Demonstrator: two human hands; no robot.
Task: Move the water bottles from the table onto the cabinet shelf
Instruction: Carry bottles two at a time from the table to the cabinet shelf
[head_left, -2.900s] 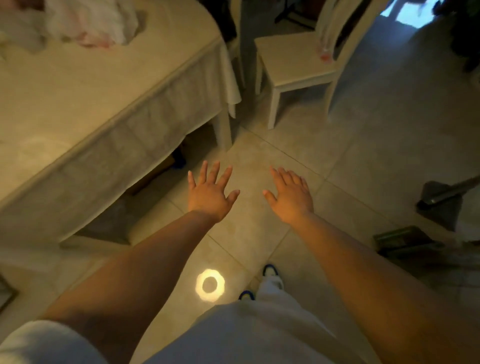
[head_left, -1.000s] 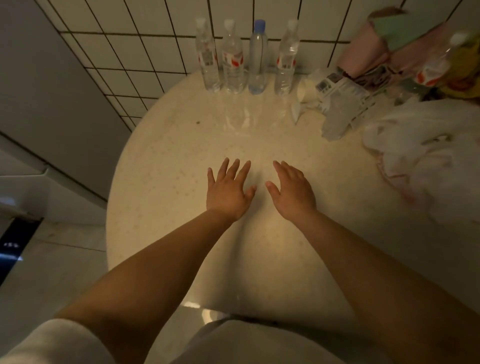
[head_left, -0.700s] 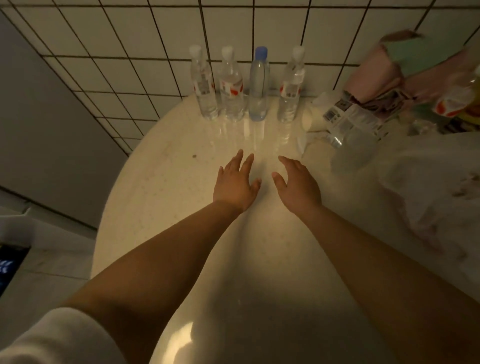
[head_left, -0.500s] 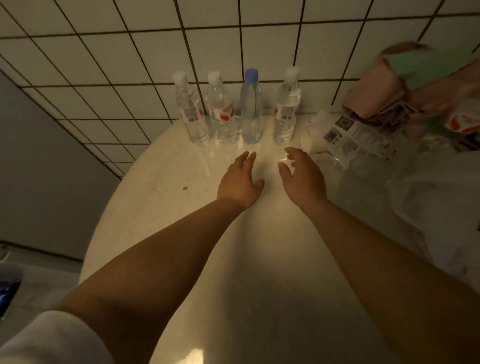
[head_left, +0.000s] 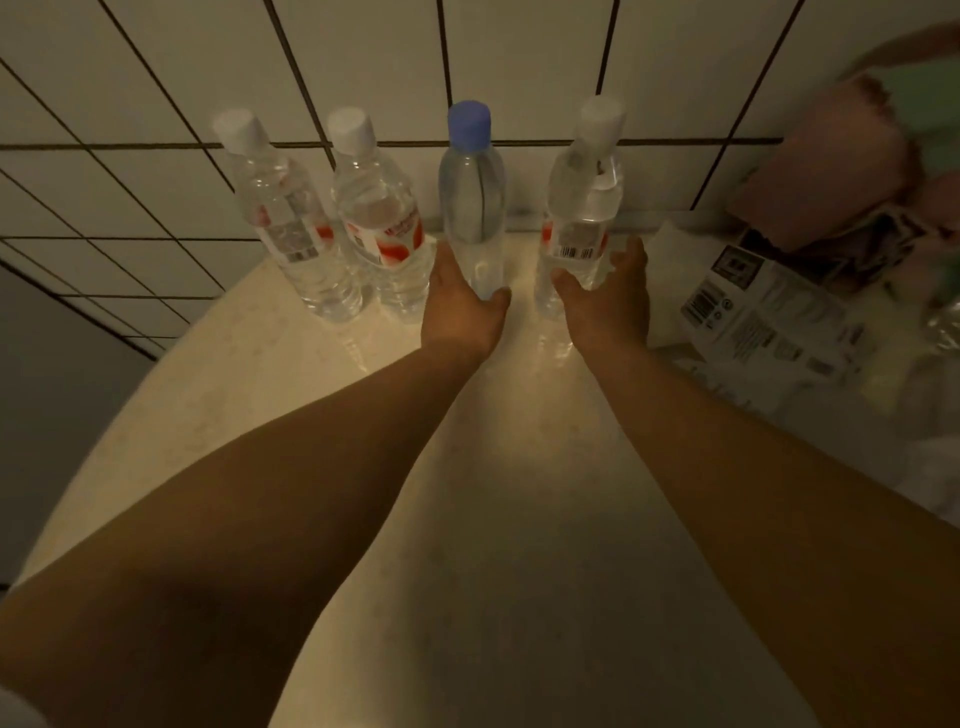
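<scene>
Four water bottles stand upright at the table's (head_left: 218, 415) 12 o'clock edge against the tiled wall (head_left: 363, 62); the left hand (head_left: 460, 312) cups the blue-capped bottle (head_left: 471, 208) low down; the right hand (head_left: 608, 301) wraps the white-capped bottle (head_left: 584, 208) at 1 o'clock; both bottles rest on the table

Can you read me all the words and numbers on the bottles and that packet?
None can be read.
Two left bottles: red-and-white labels, print blurred.
Blue-capped bottle, at the left hand: no label showing.
Right bottle, at the right hand: barcode, digits too small.
White packet: barcodes and print, too blurred.
</scene>
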